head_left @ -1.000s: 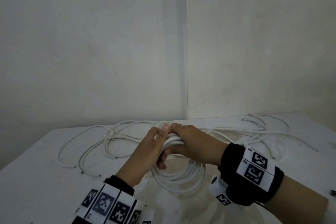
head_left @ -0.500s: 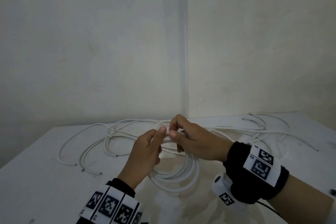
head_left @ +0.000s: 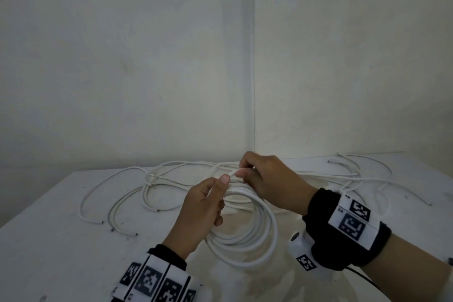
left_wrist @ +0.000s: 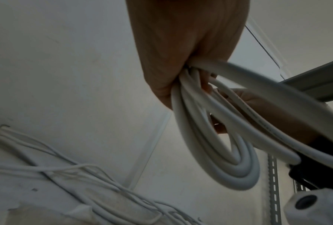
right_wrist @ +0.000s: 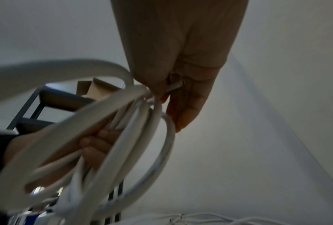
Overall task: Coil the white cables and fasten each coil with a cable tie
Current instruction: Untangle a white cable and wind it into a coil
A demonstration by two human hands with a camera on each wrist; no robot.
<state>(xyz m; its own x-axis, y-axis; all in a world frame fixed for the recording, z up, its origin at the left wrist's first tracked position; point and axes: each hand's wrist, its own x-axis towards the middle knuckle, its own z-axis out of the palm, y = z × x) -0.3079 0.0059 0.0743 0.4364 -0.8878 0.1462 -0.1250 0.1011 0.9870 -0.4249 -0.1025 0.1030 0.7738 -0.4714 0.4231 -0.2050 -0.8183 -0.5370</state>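
A coil of thick white cable [head_left: 245, 240] hangs above the white table [head_left: 49, 240], in front of me. My left hand [head_left: 215, 193] grips the coil at its top, fingers curled round the bundled loops [left_wrist: 219, 152] and thumb raised. My right hand [head_left: 242, 171] is just above and right of it and pinches the cable's free end [head_left: 232, 172] between thumb and fingers. The right wrist view shows that cut end [right_wrist: 176, 86] held in the fingers, with the left hand [right_wrist: 94, 144] below it among the loops. I see no cable tie.
Thinner loose white cables [head_left: 147, 184] sprawl over the table's far left, and more [head_left: 355, 174] lie at the far right. Two walls meet in a corner [head_left: 253, 105] right behind the table. A metal shelf frame [right_wrist: 36, 106] shows in the wrist views.
My right hand has let go of the coil's top and now pinches the cable end just above it. Both hands and the coil have risen slightly.
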